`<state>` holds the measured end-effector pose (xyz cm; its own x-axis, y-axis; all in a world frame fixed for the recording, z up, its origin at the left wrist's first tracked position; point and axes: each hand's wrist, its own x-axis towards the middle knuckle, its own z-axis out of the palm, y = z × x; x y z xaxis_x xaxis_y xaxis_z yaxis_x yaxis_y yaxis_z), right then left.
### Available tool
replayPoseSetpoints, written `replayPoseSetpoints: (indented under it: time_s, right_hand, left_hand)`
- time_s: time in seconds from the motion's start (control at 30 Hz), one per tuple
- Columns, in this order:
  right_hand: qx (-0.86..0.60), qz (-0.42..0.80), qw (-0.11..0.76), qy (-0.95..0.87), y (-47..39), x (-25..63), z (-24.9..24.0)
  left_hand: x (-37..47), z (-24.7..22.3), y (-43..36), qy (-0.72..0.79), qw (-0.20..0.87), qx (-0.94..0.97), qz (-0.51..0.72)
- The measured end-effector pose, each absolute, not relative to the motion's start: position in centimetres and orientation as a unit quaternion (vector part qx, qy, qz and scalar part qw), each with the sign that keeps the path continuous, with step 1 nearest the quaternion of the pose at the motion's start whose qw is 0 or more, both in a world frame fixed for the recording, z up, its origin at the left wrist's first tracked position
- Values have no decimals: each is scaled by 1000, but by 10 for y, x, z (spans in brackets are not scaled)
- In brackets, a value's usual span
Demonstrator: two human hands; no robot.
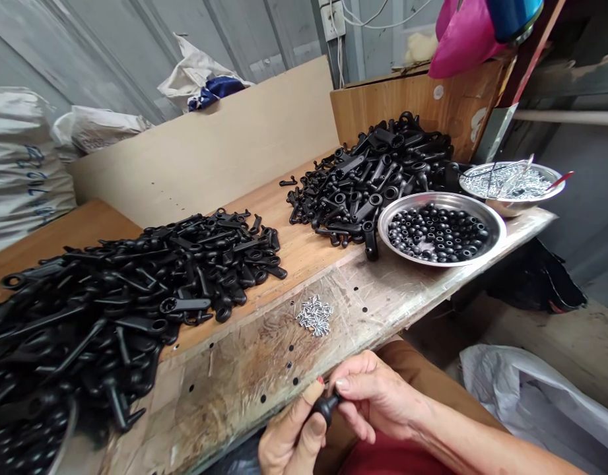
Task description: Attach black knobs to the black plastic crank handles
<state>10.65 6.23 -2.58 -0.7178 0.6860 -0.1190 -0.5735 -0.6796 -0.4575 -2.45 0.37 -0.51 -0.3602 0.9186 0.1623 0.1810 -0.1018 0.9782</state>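
Note:
Close to the table's front edge, my left hand [294, 429] is closed around a small black part with a rounded end [323, 410], gripped between thumb and fingers. My right hand [377, 392] pinches the narrower far end of that same part between thumb and forefinger. Much of the part is hidden by my fingers, so its full shape does not show. Just beyond my hands, a small heap of short silvery metal pins [315, 315] lies on the plastic-covered strip of the table [244, 369].
Black crank handles are heaped at left [135, 284] and at the back right [373, 171]. A steel bowl [499, 231] holds black round knobs with holes. Behind it stands a bowl of metal pins [516, 178]. A beige board [224, 145] closes the back; a white sack [531, 389] lies lower right.

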Motion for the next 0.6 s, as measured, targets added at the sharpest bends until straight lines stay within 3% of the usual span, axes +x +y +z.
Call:
replayPoseSetpoints:
  time_s: [0.33, 0.6]
  right_hand:
    - [-170, 879, 376, -236, 60, 110, -11]
    - [-163, 848, 362, -351, 72, 122, -3]
  left_hand:
    - [-10, 12, 9, 515, 288, 542, 599]
    - [-3, 6, 5, 578, 124, 539, 600]
